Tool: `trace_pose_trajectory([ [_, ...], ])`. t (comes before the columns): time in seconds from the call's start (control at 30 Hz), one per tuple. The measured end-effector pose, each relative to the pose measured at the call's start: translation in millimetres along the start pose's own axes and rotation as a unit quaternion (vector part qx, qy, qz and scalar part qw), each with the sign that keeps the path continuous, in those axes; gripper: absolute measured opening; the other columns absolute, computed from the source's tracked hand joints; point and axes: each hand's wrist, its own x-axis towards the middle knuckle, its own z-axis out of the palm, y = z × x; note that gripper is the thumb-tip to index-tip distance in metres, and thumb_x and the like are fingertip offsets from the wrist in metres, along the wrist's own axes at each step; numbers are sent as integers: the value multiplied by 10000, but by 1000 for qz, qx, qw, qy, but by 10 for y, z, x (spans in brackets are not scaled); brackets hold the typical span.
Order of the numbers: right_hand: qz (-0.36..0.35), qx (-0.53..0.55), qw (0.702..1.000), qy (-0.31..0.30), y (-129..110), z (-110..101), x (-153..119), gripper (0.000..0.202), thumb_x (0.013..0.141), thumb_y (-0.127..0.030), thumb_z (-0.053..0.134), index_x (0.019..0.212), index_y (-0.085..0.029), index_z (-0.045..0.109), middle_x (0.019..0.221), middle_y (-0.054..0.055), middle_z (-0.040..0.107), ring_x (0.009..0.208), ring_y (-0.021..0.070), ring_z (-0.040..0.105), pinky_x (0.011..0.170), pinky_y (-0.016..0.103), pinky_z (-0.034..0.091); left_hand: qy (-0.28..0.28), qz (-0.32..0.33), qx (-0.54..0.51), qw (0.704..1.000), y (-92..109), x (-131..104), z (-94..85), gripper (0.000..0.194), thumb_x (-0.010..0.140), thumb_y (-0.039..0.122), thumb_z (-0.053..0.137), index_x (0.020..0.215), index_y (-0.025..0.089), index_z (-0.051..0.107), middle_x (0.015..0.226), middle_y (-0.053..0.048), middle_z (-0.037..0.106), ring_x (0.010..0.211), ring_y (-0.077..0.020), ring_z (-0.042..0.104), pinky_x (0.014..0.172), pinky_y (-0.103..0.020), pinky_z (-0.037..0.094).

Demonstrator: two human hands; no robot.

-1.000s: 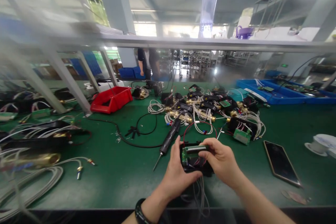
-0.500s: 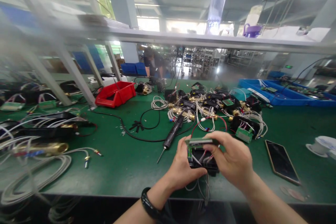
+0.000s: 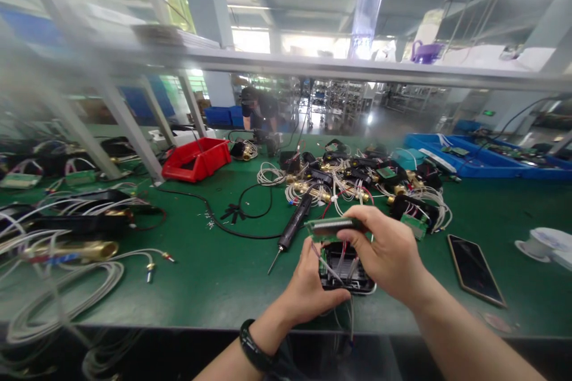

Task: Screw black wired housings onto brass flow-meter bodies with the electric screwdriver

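Observation:
My right hand (image 3: 388, 253) pinches a green circuit board (image 3: 333, 227) by its right end, holding it tilted above a black plastic housing (image 3: 357, 280). My left hand (image 3: 310, 286) is wrapped round the housing's left side, thumb along the near edge. Thin wires (image 3: 342, 265) run between the board and the open housing, and grey cables hang from its near side past the table edge. Just beyond my left hand lies a black electric screwdriver (image 3: 295, 226), its bit pointing toward me.
Wired brass-and-black assemblies (image 3: 348, 175) are heaped behind. A red bin (image 3: 196, 159) stands back left, blue trays (image 3: 473, 158) back right. A phone (image 3: 476, 271) and a white spool (image 3: 543, 244) lie at right. Coiled cables (image 3: 67, 280) cover the left. Another person (image 3: 261, 110) stands beyond the bench.
My right hand has lifted the circuit board slightly up and left, showing more of the housing's inside. My left hand keeps its hold on the housing.

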Motion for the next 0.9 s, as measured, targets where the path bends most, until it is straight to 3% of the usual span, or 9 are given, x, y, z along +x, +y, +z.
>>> trace_pose_trajectory([
  [0.07,29,-1,1000,8,35,-4,26,154,818,-117,627,946,-177,567,798,-23,614,672,94,566,631,193,413,-5,7,1,1000,3,-14,-9,866,570,357,827,1295,168,393,1370,-140,312,1307,-333,285,1100,-490,273],
  [0.17,25,-3,1000,-5,52,-10,63,170,813,-104,627,954,-175,565,792,-29,608,671,90,556,625,188,401,-29,-3,8,1000,2,-38,-30,873,572,393,829,1299,178,397,1320,-139,356,1301,-348,274,1079,-504,292],
  [0.37,-6,-21,991,-129,-80,-71,210,136,817,-70,606,907,-161,558,722,-29,584,637,98,532,593,205,367,-68,20,11,997,-31,-71,-88,734,615,414,816,1262,281,497,1312,-88,351,1249,-310,342,1056,-465,320],
  [0.5,-42,-38,983,-177,-101,-95,284,133,844,-81,568,958,-143,541,779,-1,596,693,114,547,590,214,355,-96,8,-3,995,-13,-55,-130,583,648,403,798,1181,288,594,1295,-81,374,1256,-329,334,1051,-480,325],
  [0.57,-51,-51,980,-185,-69,-81,323,133,857,-95,553,982,-135,539,808,17,606,725,130,556,598,226,355,-104,2,-9,995,15,-48,-147,524,647,400,800,1130,284,633,1350,-78,320,1290,-346,290,1071,-493,297],
  [0.7,36,-62,983,-169,106,-27,435,131,820,-117,611,937,-157,567,764,3,613,669,132,538,610,248,350,-99,-1,-46,994,55,-52,-139,419,641,444,799,1012,282,689,1435,-37,172,1352,-335,202,1111,-444,252],
  [0.8,118,15,980,-158,364,37,486,121,795,-145,630,898,-192,586,729,-23,598,635,121,502,602,252,338,-45,-8,-73,996,46,-62,-81,209,823,427,630,951,271,688,1385,-38,266,1299,-271,323,1086,-411,293],
  [0.9,243,189,940,-146,741,170,464,151,716,-175,686,843,-190,605,708,-31,592,632,118,490,589,246,337,34,-1,-72,997,3,-100,-9,219,873,322,561,1079,247,571,1307,-67,388,1232,-231,406,1056,-407,328],
])
